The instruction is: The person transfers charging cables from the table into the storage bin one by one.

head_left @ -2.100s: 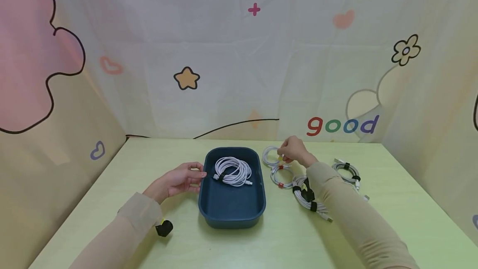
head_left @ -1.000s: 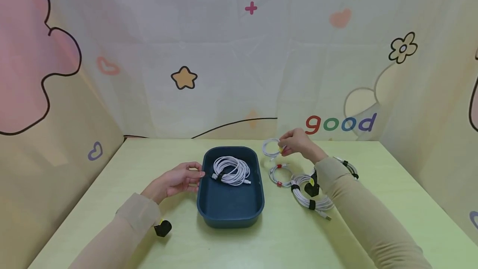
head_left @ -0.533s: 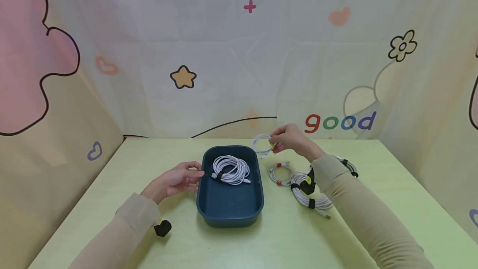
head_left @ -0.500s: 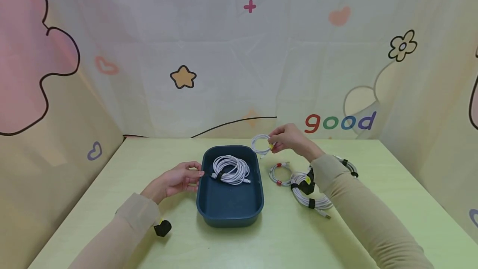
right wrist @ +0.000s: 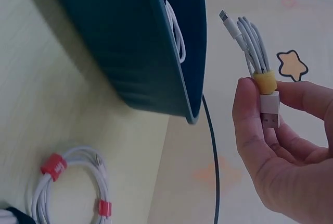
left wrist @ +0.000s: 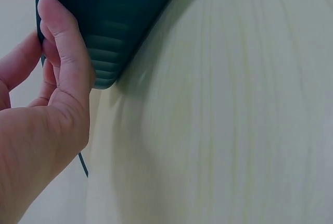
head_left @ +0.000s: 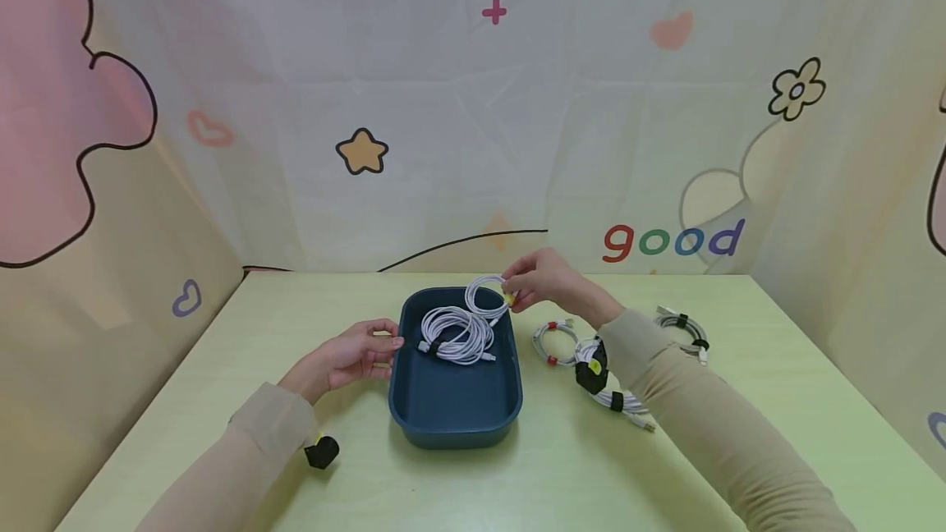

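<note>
My right hand (head_left: 543, 282) pinches a small coiled white charging cable (head_left: 480, 300) by its yellow tie (right wrist: 266, 82), over the far right corner of a dark blue plastic bin (head_left: 456, 409). The right wrist view shows its silver connector tip (right wrist: 223, 15) and USB plug (right wrist: 269, 110). Inside the bin lies a larger white cable coil (head_left: 454, 335) with a black strap; the held coil overlaps it in the head view. My left hand (head_left: 362, 355) grips the bin's left rim between thumb and fingers, its fingertips (left wrist: 49, 2) against the wall.
Right of the bin lie a cable coil with red ties (head_left: 554, 345), a thicker white coil with black straps (head_left: 621, 402) partly behind my right wrist, and a grey-white coil (head_left: 683, 331) farther right. A printed curtain (head_left: 443, 187) stands behind the table (head_left: 332, 499).
My right hand has lifted the yellow-tied cable from the table and carried it left, over the bin's far right corner. My left hand stays at the bin's rim.
</note>
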